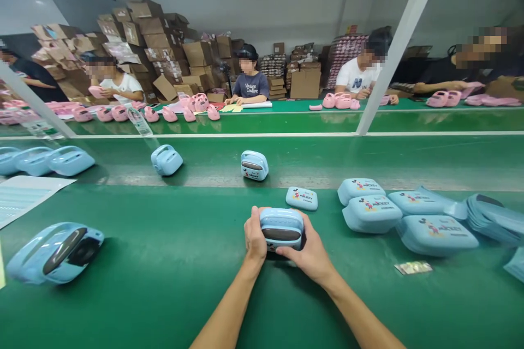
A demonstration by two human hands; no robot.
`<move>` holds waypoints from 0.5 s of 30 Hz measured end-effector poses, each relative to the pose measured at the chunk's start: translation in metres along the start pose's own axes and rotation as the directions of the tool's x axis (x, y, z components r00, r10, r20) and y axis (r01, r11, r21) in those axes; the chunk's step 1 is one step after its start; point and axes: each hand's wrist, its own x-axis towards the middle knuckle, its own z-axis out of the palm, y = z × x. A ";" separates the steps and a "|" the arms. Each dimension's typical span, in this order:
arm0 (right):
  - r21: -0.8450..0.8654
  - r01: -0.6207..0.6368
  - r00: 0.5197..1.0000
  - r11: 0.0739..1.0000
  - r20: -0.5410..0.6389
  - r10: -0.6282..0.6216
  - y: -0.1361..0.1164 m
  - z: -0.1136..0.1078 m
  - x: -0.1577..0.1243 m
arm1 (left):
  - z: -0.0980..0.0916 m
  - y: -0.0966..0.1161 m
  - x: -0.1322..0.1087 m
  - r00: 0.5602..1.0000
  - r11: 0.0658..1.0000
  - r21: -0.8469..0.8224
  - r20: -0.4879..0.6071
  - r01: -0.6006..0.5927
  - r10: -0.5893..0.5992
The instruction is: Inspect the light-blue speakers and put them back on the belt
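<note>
The left hand (256, 235) and the right hand (311, 251) were closed around opposite ends of a blue case (281, 220), the right thumb across its near face. The case was at mid-view, over the near part of the green table (172, 305); contact with the surface could not be determined. Its long axis ran left to right, nearly level across the view. The handle was uppermost, the dark strip lay below it, and the printed side, partly covered by the right thumb, faced the wearer.

Just beyond the hands, a blue panel (302, 198) lay print up, its long axis also running roughly left to right. Farther out, a second case (254, 166) stood upright, print towards the wearer. To the right were printed blue pieces (437, 233) in a group, with a small packet (413, 267) nearer. Well to the left, a third case (55, 253) lay aslant, near a paper sheet (30, 196). Across the divider, co-workers sat among pink pieces (200, 102).
</note>
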 end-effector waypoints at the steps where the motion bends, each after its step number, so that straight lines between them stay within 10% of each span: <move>1: -0.041 0.011 1.000 0.999 -0.007 -0.011 0.001 0.000 -0.002 | 0.000 -0.003 -0.001 1.000 1.000 0.016 -0.009 -0.017 0.017; 15: 0.078 0.072 0.996 0.994 -0.062 -0.068 0.002 0.001 -0.005 | 0.004 0.006 -0.004 0.994 0.987 0.125 -0.039 -0.097 0.103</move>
